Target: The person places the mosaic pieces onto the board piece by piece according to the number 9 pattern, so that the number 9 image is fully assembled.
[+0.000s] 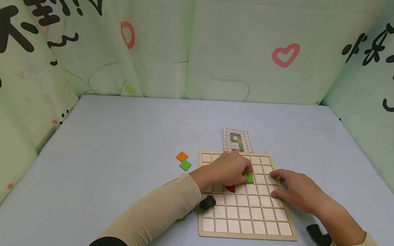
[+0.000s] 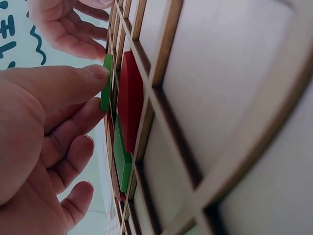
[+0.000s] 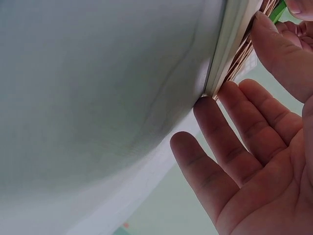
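Observation:
Over the wooden grid board (image 1: 243,235), my left hand (image 1: 229,169) pinches a green square tile (image 1: 249,177) between thumb and fingertips; the left wrist view shows the tile (image 2: 106,82) on edge at the board's surface. Just beside it, a red piece (image 2: 130,100) and another green tile (image 2: 122,156) sit on the grid. A red piece (image 1: 230,188) shows below my left hand in the head view. My right hand (image 1: 300,190) rests at the board's right edge, fingers extended, thumb over the grid; in the right wrist view its fingertips (image 3: 205,100) are beside the board's side.
A small printed pattern card (image 1: 236,140) lies behind the board. An orange tile (image 1: 182,156) and a green tile (image 1: 185,165) lie left of the board; another green piece (image 1: 183,218) is partly hidden by my left sleeve. Patterned curtains surround the white table (image 1: 129,132).

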`<action>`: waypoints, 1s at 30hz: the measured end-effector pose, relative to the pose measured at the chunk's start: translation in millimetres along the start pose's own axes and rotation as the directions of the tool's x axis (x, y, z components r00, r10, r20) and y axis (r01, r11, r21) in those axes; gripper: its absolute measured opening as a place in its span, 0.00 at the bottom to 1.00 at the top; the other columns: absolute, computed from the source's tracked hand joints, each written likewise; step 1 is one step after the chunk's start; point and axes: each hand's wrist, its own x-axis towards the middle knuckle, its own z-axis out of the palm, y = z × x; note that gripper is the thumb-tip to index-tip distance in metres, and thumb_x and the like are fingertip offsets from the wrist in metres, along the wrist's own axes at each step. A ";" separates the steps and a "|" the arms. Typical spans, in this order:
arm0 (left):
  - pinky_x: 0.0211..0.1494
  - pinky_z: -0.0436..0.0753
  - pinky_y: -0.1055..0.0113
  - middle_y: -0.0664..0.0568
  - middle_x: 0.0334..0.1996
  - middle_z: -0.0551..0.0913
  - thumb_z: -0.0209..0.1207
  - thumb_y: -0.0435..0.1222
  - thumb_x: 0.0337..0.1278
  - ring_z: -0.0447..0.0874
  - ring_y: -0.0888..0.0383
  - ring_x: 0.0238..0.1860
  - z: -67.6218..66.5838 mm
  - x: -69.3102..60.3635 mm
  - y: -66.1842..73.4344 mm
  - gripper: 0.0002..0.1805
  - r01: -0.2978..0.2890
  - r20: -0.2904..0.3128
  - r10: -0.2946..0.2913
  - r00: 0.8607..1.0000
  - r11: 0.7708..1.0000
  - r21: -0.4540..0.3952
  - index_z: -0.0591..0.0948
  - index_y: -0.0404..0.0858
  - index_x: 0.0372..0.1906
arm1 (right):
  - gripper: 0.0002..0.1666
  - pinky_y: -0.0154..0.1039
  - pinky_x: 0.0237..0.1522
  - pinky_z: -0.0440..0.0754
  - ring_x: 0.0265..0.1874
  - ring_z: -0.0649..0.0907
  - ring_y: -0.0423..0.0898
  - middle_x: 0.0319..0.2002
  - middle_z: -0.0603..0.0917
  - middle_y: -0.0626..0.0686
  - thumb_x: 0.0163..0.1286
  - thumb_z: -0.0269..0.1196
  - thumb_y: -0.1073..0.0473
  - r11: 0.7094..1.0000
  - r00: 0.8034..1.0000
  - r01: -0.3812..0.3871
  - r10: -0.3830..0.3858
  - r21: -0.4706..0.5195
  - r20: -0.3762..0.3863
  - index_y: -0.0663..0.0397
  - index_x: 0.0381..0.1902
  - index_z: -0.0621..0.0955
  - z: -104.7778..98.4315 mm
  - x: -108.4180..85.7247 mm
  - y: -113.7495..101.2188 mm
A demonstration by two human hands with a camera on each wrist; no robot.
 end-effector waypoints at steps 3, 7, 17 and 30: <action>0.40 0.73 0.69 0.66 0.36 0.82 0.64 0.44 0.65 0.75 0.67 0.38 0.3 0.5 0.6 0.11 -0.005 -0.004 0.005 1.000 1.000 0.008 0.86 0.50 0.50 | 0.33 0.60 0.51 0.75 0.51 0.80 0.62 0.50 0.83 0.61 0.61 0.73 0.53 1.000 1.000 0.001 -0.001 -0.003 -0.001 0.64 0.59 0.77 0.0 0.2 0.1; 0.39 0.73 0.68 0.67 0.36 0.82 0.64 0.44 0.65 0.76 0.67 0.36 0.5 1.2 2.0 0.11 -0.011 -0.002 0.011 1.000 1.000 0.027 0.86 0.50 0.50 | 0.33 0.60 0.51 0.75 0.51 0.80 0.62 0.50 0.82 0.61 0.61 0.73 0.53 1.000 1.000 0.002 -0.002 -0.004 0.002 0.65 0.59 0.77 0.0 0.2 0.9; 0.41 0.74 0.69 0.67 0.37 0.83 0.63 0.45 0.67 0.76 0.67 0.37 0.1 2.8 5.2 0.11 -0.005 0.015 0.004 1.000 0.998 0.066 0.86 0.51 0.50 | 0.33 0.60 0.51 0.75 0.52 0.80 0.62 0.50 0.82 0.61 0.61 0.73 0.53 1.000 1.000 -0.005 0.005 -0.003 0.005 0.64 0.59 0.77 0.8 0.3 1.0; 0.45 0.74 0.67 0.70 0.43 0.85 0.63 0.47 0.66 0.76 0.65 0.44 0.8 1.3 11.1 0.12 0.017 -0.004 -0.017 1.000 0.989 0.146 0.86 0.54 0.52 | 0.34 0.60 0.51 0.75 0.54 0.79 0.64 0.52 0.82 0.64 0.62 0.73 0.52 1.000 1.000 0.000 0.001 -0.007 0.014 0.66 0.60 0.76 -0.8 -1.1 1.5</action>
